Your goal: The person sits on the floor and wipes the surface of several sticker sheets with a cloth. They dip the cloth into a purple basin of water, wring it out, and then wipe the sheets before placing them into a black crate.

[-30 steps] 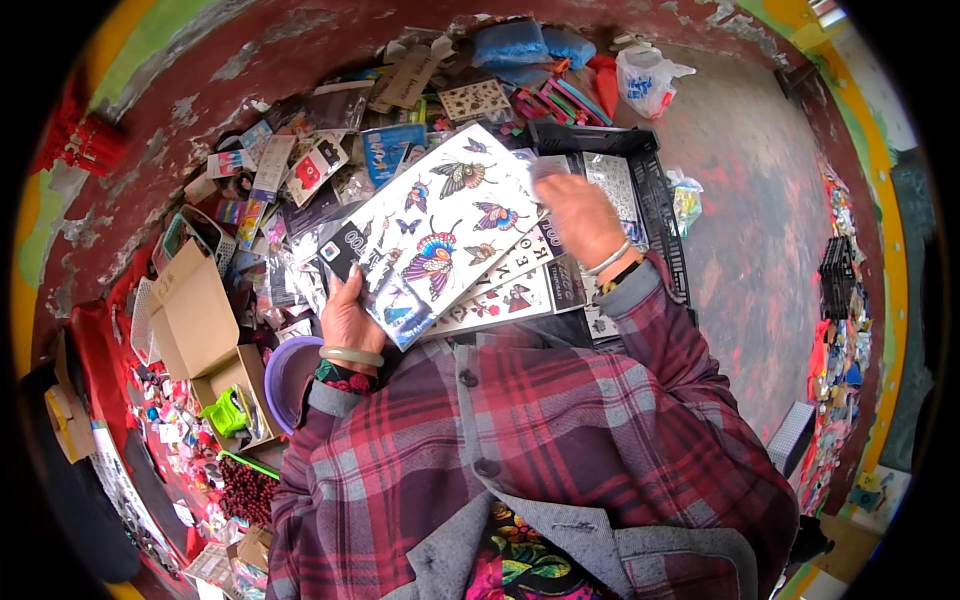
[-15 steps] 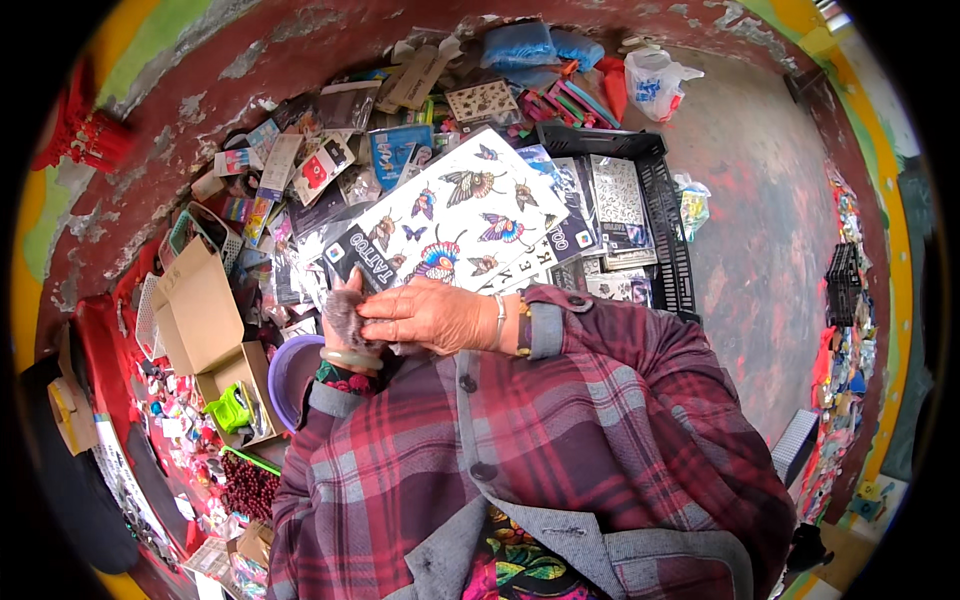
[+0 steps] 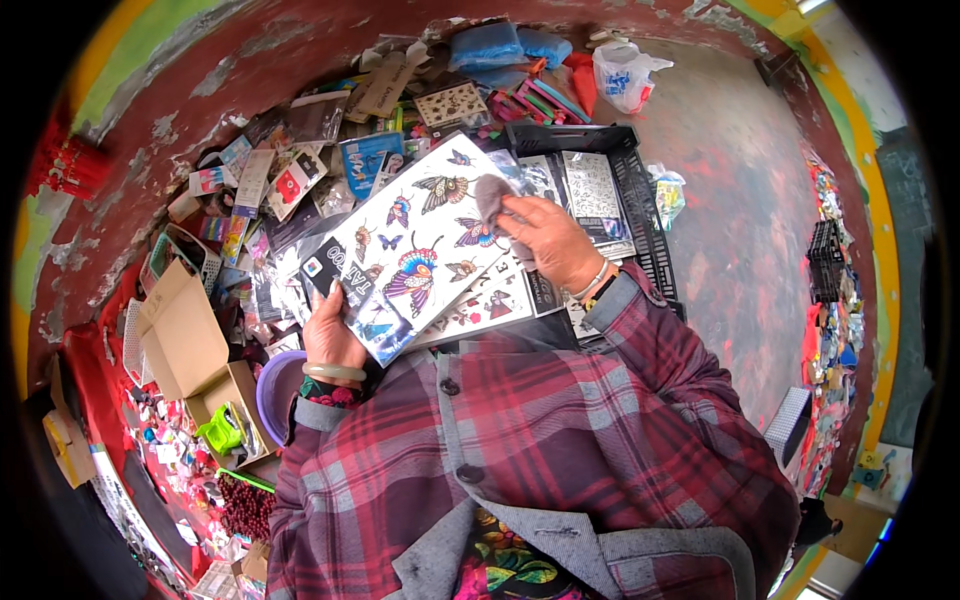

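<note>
A white temporary-tattoo sheet (image 3: pixel 415 225) printed with colourful butterflies lies tilted in front of me, in a pack with a dark end strip. My left hand (image 3: pixel 333 335) grips its lower left corner, with the thumb on top and the other fingers mostly hidden. In my right hand (image 3: pixel 555 240) is a bunched greyish-brown cloth (image 3: pixel 490 200), pressed against the right edge of the sheet. Under the sheet's lower right side, another tattoo sheet (image 3: pixel 495 305) with smaller red and dark prints shows.
At right stands a black plastic crate (image 3: pixel 650 240) holding more tattoo packs (image 3: pixel 592 190). Heaped packaged goods (image 3: pixel 375 155) fill the far left. Nearer on the left are an open cardboard box (image 3: pixel 185 335), a purple basin (image 3: pixel 275 395) and dark red beads (image 3: pixel 245 505).
My right hand has moved right and away with the cloth, from beside my left hand to the sheet's right edge. The left hand now grips the sheet's corner, and lower sheets have come into sight.
</note>
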{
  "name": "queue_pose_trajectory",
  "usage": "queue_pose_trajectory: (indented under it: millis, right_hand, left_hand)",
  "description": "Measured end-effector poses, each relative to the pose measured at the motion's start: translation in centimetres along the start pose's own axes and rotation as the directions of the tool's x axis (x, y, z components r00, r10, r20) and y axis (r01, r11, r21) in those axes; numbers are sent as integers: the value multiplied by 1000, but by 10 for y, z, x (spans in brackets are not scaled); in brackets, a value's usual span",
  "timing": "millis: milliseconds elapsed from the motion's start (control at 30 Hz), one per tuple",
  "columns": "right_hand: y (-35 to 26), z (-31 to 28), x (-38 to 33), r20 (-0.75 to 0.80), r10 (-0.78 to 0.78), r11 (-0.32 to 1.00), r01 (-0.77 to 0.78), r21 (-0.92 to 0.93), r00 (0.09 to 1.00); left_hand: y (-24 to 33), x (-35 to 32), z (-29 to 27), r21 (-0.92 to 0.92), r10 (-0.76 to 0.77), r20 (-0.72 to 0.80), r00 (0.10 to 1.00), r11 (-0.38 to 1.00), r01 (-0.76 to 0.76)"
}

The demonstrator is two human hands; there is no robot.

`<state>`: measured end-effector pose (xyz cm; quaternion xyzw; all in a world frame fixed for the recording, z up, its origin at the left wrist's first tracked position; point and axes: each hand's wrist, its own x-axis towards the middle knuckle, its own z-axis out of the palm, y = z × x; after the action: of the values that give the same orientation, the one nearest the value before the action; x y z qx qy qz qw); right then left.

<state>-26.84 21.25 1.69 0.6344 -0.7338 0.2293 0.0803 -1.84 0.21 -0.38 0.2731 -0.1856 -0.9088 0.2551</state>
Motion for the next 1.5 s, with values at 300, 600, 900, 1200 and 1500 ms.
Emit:
queue_pose_trajectory:
  millis: [300, 600, 900, 1200, 1500]
  right_hand:
    - [60, -12, -73, -156, 370, 916, -388, -103, 916]
    - [-39, -20, 5, -162, 4, 998, 5, 56, 987]
    - [28, -13, -22, 10, 372, 924, -369, -99, 928]
    - [70, -51, -47, -236, 640, 762, -566, 316, 731]
    - [79, -62, -54, -203, 840, 501, -576, 646, 503]
  left_hand:
    - [1, 3, -2, 36, -15, -15, 1000, 999, 16]
    - [0, 3, -3, 53, -5, -62, 998, 999, 8]
    - [2, -3, 4, 70, 17, -9, 1000, 997, -16]
    - [23, -33, 38, 56, 141, 190, 972, 986, -154]
    - [67, -35, 73, 485, 121, 833, 540, 312, -817]
